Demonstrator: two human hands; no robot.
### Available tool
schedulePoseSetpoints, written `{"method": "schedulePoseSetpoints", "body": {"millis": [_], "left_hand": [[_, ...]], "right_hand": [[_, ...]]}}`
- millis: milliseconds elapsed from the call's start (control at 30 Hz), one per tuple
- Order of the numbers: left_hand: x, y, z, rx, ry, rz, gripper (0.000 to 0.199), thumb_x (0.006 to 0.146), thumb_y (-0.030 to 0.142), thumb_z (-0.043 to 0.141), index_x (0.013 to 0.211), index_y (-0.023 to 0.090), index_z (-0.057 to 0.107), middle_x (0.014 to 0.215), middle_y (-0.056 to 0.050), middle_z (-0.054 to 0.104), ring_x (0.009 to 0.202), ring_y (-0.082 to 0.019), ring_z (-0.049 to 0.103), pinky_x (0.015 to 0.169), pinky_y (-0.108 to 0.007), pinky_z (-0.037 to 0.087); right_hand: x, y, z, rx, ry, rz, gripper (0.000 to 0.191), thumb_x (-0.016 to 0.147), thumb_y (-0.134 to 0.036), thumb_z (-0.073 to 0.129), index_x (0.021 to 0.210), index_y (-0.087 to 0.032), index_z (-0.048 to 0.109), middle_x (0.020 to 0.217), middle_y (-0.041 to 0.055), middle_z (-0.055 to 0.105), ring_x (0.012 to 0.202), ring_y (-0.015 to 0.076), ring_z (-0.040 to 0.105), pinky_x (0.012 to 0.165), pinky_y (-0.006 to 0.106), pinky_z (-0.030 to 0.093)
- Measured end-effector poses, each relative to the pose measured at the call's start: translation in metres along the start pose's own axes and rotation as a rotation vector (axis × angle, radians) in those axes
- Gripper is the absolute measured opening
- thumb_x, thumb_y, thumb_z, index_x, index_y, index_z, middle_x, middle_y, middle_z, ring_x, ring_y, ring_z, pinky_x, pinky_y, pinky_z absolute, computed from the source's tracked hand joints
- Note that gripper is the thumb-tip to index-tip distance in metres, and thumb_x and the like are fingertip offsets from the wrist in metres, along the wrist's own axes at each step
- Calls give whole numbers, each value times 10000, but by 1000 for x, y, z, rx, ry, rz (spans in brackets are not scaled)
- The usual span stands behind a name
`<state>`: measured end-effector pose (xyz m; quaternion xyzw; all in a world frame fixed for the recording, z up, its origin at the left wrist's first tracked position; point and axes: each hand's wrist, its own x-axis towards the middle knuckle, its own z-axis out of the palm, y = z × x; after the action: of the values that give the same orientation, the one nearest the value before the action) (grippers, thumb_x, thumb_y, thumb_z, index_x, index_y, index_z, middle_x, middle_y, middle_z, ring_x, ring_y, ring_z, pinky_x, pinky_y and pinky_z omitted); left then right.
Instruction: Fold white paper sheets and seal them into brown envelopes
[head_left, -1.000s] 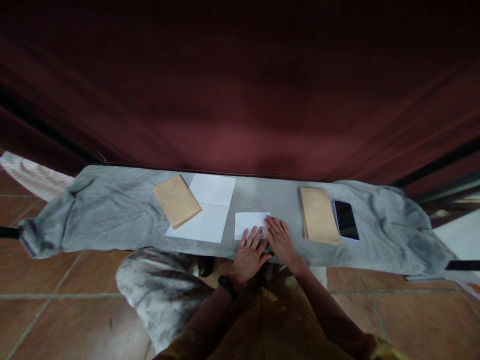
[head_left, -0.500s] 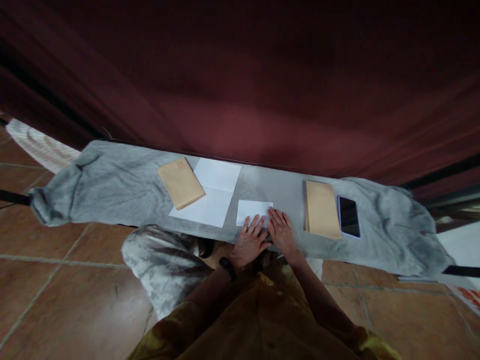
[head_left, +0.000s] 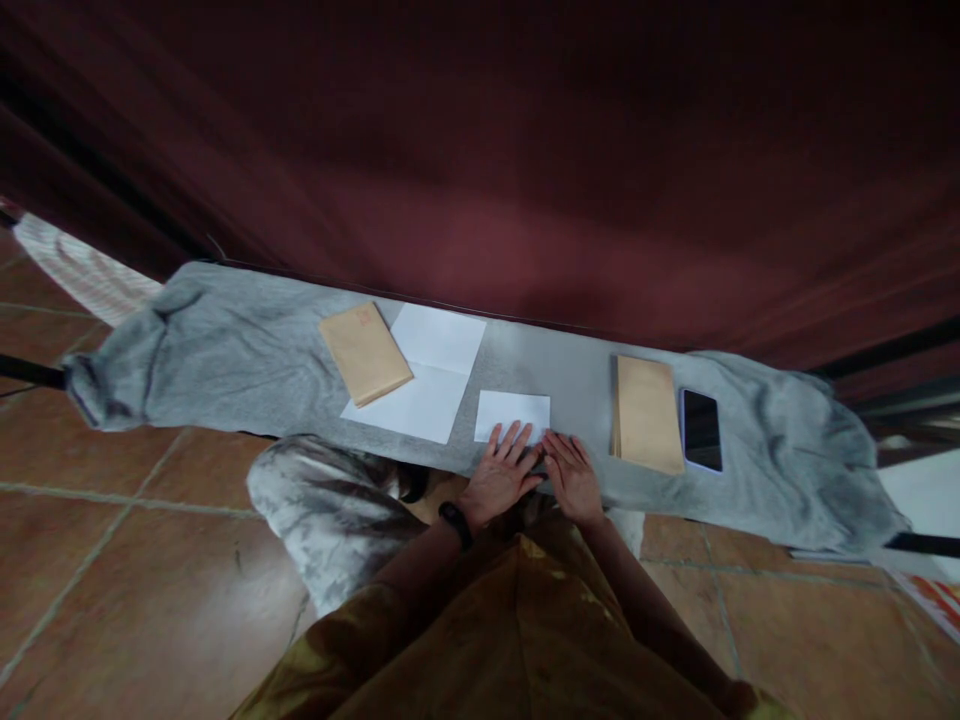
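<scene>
A small folded white paper lies flat on the grey cloth in front of me. My left hand rests over its lower edge with fingers spread. Beside it, my right hand lies flat at the paper's lower right corner, fingers stretched out. To the left is a larger white sheet with a crease across its middle. A stack of brown envelopes partly covers that sheet. Another stack of brown envelopes sits to the right of my hands.
Right of the right-hand stack lies a phone with a dark screen. Grey cloth covers the long narrow bench. A dark red curtain hangs along its far side, and tiled floor shows below.
My right hand has slid down toward me along the paper's right edge, uncovering its right side. My left hand stays flat on the lower edge. The view has shifted slightly.
</scene>
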<state>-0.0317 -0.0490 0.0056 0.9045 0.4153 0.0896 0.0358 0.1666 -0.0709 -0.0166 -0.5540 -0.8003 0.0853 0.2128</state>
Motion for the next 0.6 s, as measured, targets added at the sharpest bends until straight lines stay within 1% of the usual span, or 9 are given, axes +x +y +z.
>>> {"method": "schedulePoseSetpoints", "body": {"millis": [133, 233, 433, 500, 600], "left_hand": [[0, 0, 2, 18, 15, -5, 559, 991, 555, 456, 1454, 245, 497, 1640, -103, 328, 1533, -307, 240, 1260, -593, 130], [-1, -1, 2, 13, 24, -13, 547, 1007, 543, 419, 1458, 244, 493, 1640, -87, 334, 1536, -288, 237, 1268, -570, 128], [3, 2, 3, -10, 19, -48, 566, 1041, 493, 330, 1529, 214, 400, 1653, -71, 302, 1544, -267, 212, 1270, -561, 132], [7, 3, 3, -14, 10, -47, 577, 1048, 473, 301, 1543, 183, 374, 1655, -83, 293, 1548, -260, 196, 1271, -562, 124], [14, 2, 0, -23, -16, -2, 624, 1050, 474, 269, 1552, 110, 337, 1650, -129, 287, 1551, -257, 184, 1274, -544, 117]], "right_hand": [[-1, 2, 0, 31, 33, -1, 460, 1078, -309, 294, 1411, -174, 580, 1416, 100, 619, 1360, 223, 532, 1213, 494, 322], [-1, 2, 0, 48, 57, -12, 452, 1070, -299, 304, 1404, -191, 590, 1404, 90, 631, 1338, 225, 552, 1199, 493, 347], [-1, 2, 2, 60, 91, -9, 435, 1063, -273, 319, 1374, -194, 613, 1390, 89, 642, 1297, 221, 584, 1180, 486, 372], [-1, 3, 3, 59, 97, -4, 432, 1062, -269, 321, 1366, -194, 618, 1387, 87, 644, 1297, 220, 584, 1182, 486, 369], [-1, 3, 4, 55, 102, 0, 432, 1059, -271, 324, 1368, -187, 615, 1384, 91, 646, 1307, 223, 575, 1186, 488, 363]]}}
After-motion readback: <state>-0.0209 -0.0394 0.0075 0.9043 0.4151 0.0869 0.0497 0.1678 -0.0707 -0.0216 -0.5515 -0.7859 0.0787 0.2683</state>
